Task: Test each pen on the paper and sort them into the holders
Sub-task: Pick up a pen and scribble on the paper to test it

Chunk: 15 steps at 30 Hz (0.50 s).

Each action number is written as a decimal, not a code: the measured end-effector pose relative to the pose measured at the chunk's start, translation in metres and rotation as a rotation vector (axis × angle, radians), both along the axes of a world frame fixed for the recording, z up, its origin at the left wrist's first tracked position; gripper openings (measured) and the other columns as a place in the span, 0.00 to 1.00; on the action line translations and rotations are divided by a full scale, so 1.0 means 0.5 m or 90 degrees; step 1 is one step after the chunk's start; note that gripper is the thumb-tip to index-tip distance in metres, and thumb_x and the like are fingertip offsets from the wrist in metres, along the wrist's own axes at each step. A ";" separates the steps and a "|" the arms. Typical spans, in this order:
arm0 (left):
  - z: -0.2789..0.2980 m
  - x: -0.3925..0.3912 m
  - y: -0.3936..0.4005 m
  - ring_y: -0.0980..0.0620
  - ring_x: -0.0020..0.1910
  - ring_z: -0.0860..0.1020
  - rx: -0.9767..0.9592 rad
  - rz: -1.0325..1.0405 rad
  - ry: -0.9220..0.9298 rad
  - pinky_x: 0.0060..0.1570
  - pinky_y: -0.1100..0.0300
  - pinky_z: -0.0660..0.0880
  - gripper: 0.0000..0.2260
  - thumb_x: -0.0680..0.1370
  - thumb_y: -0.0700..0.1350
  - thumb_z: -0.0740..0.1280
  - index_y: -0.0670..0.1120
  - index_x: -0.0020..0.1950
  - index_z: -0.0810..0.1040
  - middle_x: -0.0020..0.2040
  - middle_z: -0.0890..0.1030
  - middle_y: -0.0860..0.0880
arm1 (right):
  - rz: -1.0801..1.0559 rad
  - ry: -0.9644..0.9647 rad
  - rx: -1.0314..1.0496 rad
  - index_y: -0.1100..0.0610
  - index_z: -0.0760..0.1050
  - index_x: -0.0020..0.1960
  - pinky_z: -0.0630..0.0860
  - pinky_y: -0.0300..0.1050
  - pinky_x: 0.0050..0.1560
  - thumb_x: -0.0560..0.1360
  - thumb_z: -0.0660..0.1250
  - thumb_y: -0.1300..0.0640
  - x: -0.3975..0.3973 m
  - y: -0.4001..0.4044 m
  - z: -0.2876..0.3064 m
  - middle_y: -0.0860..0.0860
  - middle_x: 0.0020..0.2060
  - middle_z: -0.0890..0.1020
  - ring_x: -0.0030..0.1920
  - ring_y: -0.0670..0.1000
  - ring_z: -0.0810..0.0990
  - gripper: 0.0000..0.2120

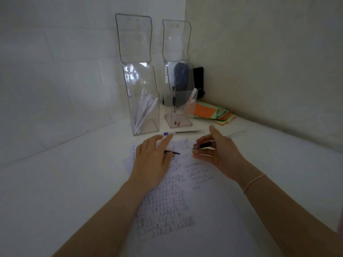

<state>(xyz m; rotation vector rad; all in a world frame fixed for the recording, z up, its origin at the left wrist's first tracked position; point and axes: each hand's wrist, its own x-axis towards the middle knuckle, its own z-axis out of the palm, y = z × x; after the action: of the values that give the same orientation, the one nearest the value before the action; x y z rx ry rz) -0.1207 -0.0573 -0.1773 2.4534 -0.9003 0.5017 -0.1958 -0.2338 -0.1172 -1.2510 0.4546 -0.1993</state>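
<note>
Left hand [152, 160]: lies palm down on the paper [178, 197], forefinger stretched toward the far side; a dark pen part [172, 152] sticks out to the right from under its fingers, which seem to pinch it.
Right hand [213, 151]: raised just over the paper's far right part, fingers curled round a black pen [204, 145], tip pointing left, thumb lifted.
Paper: flat on the white surface [55, 191], covered in rows of small marks.
Loose pen [182, 132]: blue-ended, lying crosswise just beyond the paper, near the holders.
Left holder [145, 110]: tall clear box, lid up, with several white pens [144, 112] leaning inside.
Right holder [179, 110]: clear, just right of the first, with a dark pen [174, 104] upright and a pale one leaning.
Far right: stack of coloured paper [211, 112] by the wall.
</note>
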 end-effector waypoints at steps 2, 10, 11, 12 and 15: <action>0.013 -0.007 0.003 0.43 0.65 0.69 -0.009 -0.005 -0.012 0.63 0.49 0.61 0.20 0.77 0.52 0.55 0.50 0.68 0.71 0.67 0.71 0.44 | 0.009 -0.004 -0.019 0.65 0.75 0.42 0.83 0.47 0.39 0.78 0.63 0.54 -0.014 -0.001 -0.002 0.60 0.37 0.80 0.36 0.56 0.81 0.14; 0.027 -0.072 -0.007 0.56 0.65 0.69 0.019 -0.260 0.057 0.65 0.64 0.63 0.14 0.79 0.45 0.59 0.50 0.63 0.77 0.66 0.74 0.52 | 0.006 -0.014 -0.175 0.62 0.70 0.32 0.71 0.40 0.23 0.75 0.66 0.60 -0.067 0.016 -0.028 0.57 0.25 0.77 0.22 0.51 0.73 0.15; 0.018 -0.075 -0.011 0.56 0.66 0.68 0.041 -0.268 0.060 0.67 0.63 0.62 0.15 0.79 0.47 0.58 0.50 0.65 0.75 0.67 0.73 0.52 | 0.010 -0.021 -0.208 0.64 0.71 0.32 0.73 0.39 0.24 0.75 0.67 0.62 -0.071 0.021 -0.038 0.58 0.25 0.78 0.22 0.51 0.74 0.13; 0.010 -0.074 -0.014 0.56 0.67 0.67 0.060 -0.270 0.068 0.68 0.61 0.62 0.16 0.80 0.48 0.58 0.51 0.67 0.73 0.68 0.72 0.52 | 0.004 -0.030 -0.246 0.65 0.72 0.32 0.73 0.39 0.24 0.74 0.68 0.64 -0.075 0.023 -0.048 0.58 0.24 0.78 0.21 0.50 0.75 0.12; -0.002 -0.067 -0.016 0.56 0.70 0.63 0.106 -0.260 0.084 0.69 0.63 0.57 0.17 0.80 0.51 0.56 0.54 0.70 0.69 0.71 0.67 0.53 | -0.074 -0.044 -0.368 0.71 0.71 0.30 0.67 0.34 0.22 0.71 0.69 0.65 -0.078 0.022 -0.075 0.57 0.20 0.74 0.18 0.46 0.69 0.14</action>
<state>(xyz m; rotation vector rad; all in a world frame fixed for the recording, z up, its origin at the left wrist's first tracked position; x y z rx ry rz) -0.1542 -0.0650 -0.1782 2.3194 -1.3881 0.1228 -0.2347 -0.2227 -0.1546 -1.7770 0.4237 -0.4953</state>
